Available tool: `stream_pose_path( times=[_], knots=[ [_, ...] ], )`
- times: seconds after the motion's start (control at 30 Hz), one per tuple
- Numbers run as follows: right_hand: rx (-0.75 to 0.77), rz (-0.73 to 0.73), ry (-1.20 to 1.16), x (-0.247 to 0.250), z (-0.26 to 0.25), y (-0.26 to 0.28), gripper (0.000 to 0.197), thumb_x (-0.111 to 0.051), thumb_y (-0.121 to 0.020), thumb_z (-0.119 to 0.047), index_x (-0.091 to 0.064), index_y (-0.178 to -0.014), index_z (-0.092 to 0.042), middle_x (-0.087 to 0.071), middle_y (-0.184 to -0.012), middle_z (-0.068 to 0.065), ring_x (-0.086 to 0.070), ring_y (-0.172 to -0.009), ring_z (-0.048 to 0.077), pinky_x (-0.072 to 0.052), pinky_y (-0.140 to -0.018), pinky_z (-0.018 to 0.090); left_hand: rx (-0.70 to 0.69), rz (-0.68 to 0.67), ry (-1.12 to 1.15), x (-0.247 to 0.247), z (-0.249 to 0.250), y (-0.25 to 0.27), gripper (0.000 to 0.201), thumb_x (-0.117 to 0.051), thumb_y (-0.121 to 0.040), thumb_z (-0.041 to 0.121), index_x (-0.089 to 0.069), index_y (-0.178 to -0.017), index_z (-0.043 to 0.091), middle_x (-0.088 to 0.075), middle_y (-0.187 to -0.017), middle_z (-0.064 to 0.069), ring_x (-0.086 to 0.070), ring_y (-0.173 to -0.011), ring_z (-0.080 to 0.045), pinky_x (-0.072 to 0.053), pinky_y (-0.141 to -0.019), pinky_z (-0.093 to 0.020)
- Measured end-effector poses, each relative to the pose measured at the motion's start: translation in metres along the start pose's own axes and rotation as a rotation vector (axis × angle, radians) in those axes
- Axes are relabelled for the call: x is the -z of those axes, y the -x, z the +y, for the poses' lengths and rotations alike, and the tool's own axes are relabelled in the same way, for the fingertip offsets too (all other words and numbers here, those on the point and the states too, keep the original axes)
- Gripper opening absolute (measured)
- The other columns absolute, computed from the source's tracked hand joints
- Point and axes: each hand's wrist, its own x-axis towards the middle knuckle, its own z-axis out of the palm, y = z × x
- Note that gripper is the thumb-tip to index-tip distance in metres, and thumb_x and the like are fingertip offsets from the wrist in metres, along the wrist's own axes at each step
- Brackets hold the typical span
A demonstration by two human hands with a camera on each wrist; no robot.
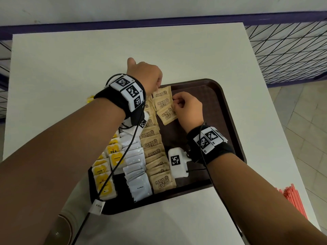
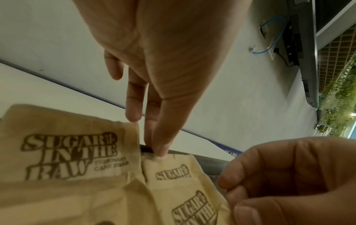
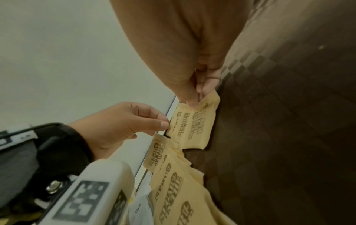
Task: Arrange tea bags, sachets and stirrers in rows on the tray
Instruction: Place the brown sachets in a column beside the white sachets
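Note:
A dark brown tray [image 1: 203, 103] lies on the white table [image 1: 70, 59]. It holds a row of yellow tea bags [image 1: 113, 151], a row of white coffee sachets [image 1: 136, 167] and a long row of brown sugar sachets [image 1: 154, 144]. Three more sugar sachets overlap in a short second row to the right. My left hand [image 1: 158, 88] [image 2: 158, 150] [image 3: 166, 125] pinches the left corner of the farthest sachet [image 1: 161, 92] [image 2: 169, 172] [image 3: 192, 126]. My right hand [image 1: 174, 100] [image 3: 195, 102] pinches its right edge. Red stirrers [image 1: 293, 200] lie at the table's right edge.
The right half of the tray is bare. A small yellow item [image 1: 90, 99] lies on the table left of my left wrist. A wire mesh railing [image 1: 292, 50] stands beyond the table's right edge. The far part of the table is bare.

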Motion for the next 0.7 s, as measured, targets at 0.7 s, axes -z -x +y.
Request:
stream_pose_path(
  times=[0.7],
  knots=[
    [0.033, 0.031, 0.033, -0.005, 0.012, 0.007, 0.020, -0.057, -0.076, 0.002, -0.068, -0.087, -0.011, -0.066, -0.087, 0.006, -0.060, -0.077, 0.016, -0.052, -0.080, 0.031, -0.080, -0.078, -0.143, -0.008, 0.015, 0.005, 0.012, -0.066, -0.079, 0.019, -0.062, -0.069, 0.025, -0.061, -0.075, 0.013, -0.042, -0.085, -0.013, -0.024, -0.085, -0.041]
  ],
)
